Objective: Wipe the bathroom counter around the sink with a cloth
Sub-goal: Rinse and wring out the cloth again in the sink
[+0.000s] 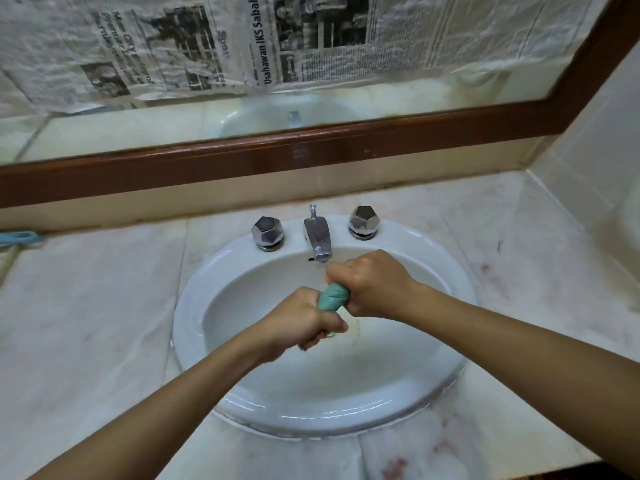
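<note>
Counter [86, 306] of pale marble runs across the whole view and surrounds the sink on every side. Faint reddish stains mark it at the right and along the near edge. Above a low cream upstand hangs a mirror [311, 112] in a brown wood frame [242, 161]. Newspaper [173, 39] covers most of the glass, and the bare strip at the bottom reflects the basin and spout. A tiled wall [588, 168] closes the right end.

The sink [194, 306] is a white oval set into the counter, with a wet gleam along its front rim. Both bare forearms reach in over it from the near side. The left hand [298, 320] is clenched in a fist over the middle of the basin. The right hand [374, 285], also clenched, sits a little farther back, just under the spout [317, 237]. Each fist is wrapped round one end of the cloth [332, 297].

The chrome spout stands at the middle of the rear rim, with a faceted knob to its left [267, 232] and another to its right [363, 221].

The cloth is teal and bunched into a tight roll. Only a short length shows between the two fists. It is held above the basin, clear of the counter.

A blue object [19, 237] lies at the far left edge against the upstand, too cut off to identify.
</note>
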Motion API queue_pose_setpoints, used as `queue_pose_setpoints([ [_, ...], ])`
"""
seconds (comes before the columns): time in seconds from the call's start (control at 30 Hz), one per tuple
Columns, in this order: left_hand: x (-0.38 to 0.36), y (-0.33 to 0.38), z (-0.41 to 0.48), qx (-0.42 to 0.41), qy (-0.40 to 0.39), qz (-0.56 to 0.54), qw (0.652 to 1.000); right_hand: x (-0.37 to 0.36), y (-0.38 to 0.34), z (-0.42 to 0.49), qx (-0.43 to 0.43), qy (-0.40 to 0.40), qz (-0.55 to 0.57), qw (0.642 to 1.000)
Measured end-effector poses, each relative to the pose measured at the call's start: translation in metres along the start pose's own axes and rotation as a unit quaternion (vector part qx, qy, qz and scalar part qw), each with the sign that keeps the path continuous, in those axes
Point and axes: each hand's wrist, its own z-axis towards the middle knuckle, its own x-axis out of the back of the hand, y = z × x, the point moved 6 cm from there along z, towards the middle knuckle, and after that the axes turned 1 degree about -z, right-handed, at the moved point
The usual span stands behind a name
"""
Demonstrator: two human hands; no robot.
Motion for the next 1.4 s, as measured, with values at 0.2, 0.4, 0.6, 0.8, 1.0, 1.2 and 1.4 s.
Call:
queue_pose_setpoints([
  [0.2,0.027,0.014,0.001,-0.143,0.157,0.456,0.864,-0.018,0.002,-0.028,-0.236,-0.166,0.15,0.946],
  [0.4,0.008,0.023,-0.034,-0.366,0.313,0.582,0.656,-0.023,-0.025,-0.049,-0.405,-0.395,0.564,0.601],
  [0.6,0.027,0.028,-0.019,-0.229,0.251,0.492,0.801,-0.011,-0.021,-0.032,-0.358,-0.371,0.493,0.701],
  [0.8,0.022,0.034,-0.019,-0.161,0.197,0.3,0.919,0.022,-0.003,-0.003,-0.209,-0.167,0.139,0.954],
  [1.0,0.018,0.027,-0.006,-0.1,0.118,0.191,0.969,0.021,-0.002,0.005,-0.035,0.0,0.007,0.999],
  [1.2,0.008,0.018,0.001,-0.04,0.036,0.047,0.997,0.018,-0.002,0.002,0.018,0.068,-0.009,0.997],
  [1.4,-0.005,0.008,-0.003,0.01,-0.024,-0.098,0.995,0.017,-0.004,0.001,0.039,0.088,-0.007,0.995],
])
